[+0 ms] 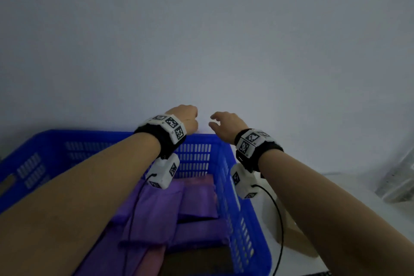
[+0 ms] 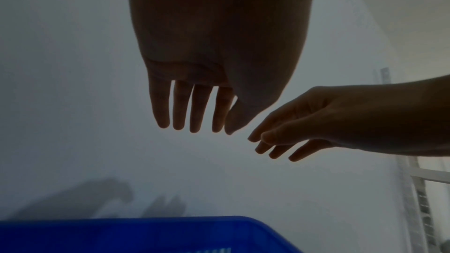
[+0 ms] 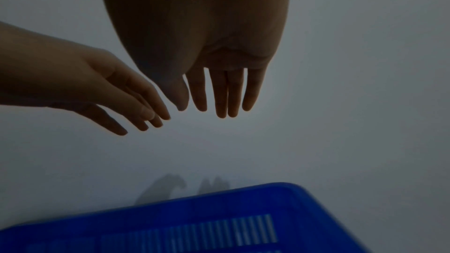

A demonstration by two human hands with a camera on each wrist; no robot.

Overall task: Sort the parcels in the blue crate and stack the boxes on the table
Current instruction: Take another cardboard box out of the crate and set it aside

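Both hands hung empty above the blue crate's (image 1: 197, 139) far rim, left hand (image 1: 187, 119) and right hand (image 1: 226, 125) fingers loosely extended (probably between picks); purple parcels (image 1: 156, 213) lay inside.

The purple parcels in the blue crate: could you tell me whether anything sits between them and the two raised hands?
Nothing visible does. The left hand and right hand hover empty above the blue crate's far rim; the purple parcels lie uncovered below.
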